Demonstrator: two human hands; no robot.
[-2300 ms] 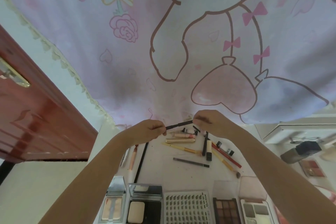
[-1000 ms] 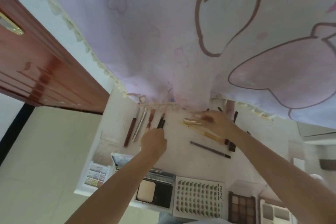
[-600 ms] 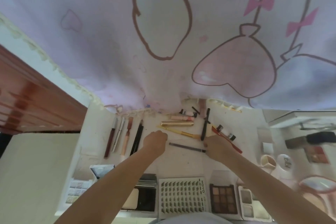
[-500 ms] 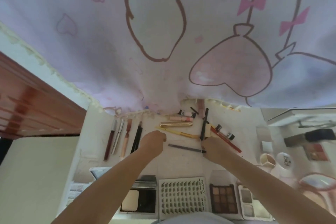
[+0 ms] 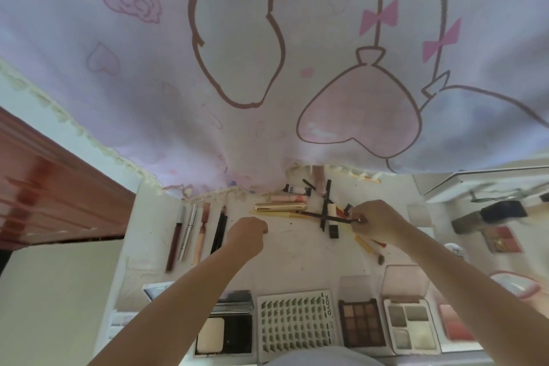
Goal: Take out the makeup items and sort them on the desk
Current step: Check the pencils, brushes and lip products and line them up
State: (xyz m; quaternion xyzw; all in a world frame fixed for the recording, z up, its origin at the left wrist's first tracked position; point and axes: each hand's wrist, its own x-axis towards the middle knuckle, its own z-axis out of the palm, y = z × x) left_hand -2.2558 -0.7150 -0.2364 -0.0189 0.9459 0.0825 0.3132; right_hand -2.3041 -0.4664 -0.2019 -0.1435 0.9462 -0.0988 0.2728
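The pencil [image 5: 325, 215], thin and dark, is pinched by one end in my right hand [image 5: 375, 221], fingers curled round it; it stretches out leftward, level, over the loose pile at the back of the desk [image 5: 297, 258]. Its free end reaches above the gold tube [image 5: 280, 207], and it crosses a black stick [image 5: 326, 205] that lies pointing away from me. Whether the pencil touches the things under it I cannot tell.

My left hand [image 5: 248, 235] is clenched into a loose fist, holding nothing, resting low at the middle of the desk, just right of the sorted row. That row lies side by side, all pointing away from me: a dark red tube [image 5: 175, 239], a silver tube [image 5: 187, 232], a pink brush [image 5: 202, 232] and two black pencils [image 5: 219, 230].

Along the near edge sit a compact [image 5: 224, 333], a lash tray [image 5: 297, 325], a brown palette [image 5: 361, 322] and a grey palette [image 5: 408, 325], touching or nearly so. A printed curtain [image 5: 267, 53] hangs down to the back of the desk.
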